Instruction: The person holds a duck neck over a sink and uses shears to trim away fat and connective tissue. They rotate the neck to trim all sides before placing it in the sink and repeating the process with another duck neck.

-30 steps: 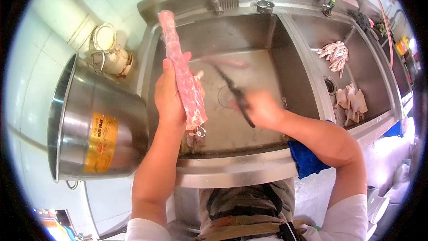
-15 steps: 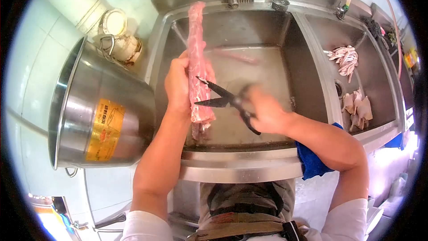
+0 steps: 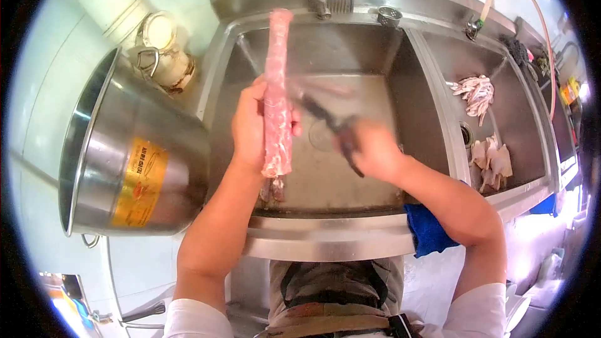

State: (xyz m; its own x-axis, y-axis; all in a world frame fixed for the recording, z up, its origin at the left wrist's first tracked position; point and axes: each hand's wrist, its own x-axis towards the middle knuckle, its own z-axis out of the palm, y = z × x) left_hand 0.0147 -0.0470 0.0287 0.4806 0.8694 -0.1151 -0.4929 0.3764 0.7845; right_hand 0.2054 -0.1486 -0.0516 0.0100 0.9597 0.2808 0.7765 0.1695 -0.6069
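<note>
A long, narrow piece of pink raw meat [image 3: 278, 81] is held lengthwise over the large sink basin, its lower end pointing toward me. My left hand [image 3: 250, 122] is closed around its middle, with fingertips showing on the right side. In my right hand [image 3: 375, 150] is a pair of black kitchen scissors [image 3: 332, 122], blurred by motion. Their blades look nearly together and point up and left, tips close to the meat's right side. Another thin strip of meat [image 3: 332, 87] lies in the basin behind the scissors. Darker bits of meat [image 3: 273, 189] show below the held piece's lower end.
A tall steel pot [image 3: 138, 169] with a yellow label stands left of the sink [image 3: 325, 238]. Pale meat pieces [image 3: 476, 95] and skin-like pieces [image 3: 491, 163] lie in the smaller right basin. A blue cloth [image 3: 429, 231] hangs over the front edge. The faucet [image 3: 321, 0] rises at the back.
The scissors were spread across the lower part of the meat; now their blades are closer together, off the meat's front and higher up. The left hand still grips the meat.
</note>
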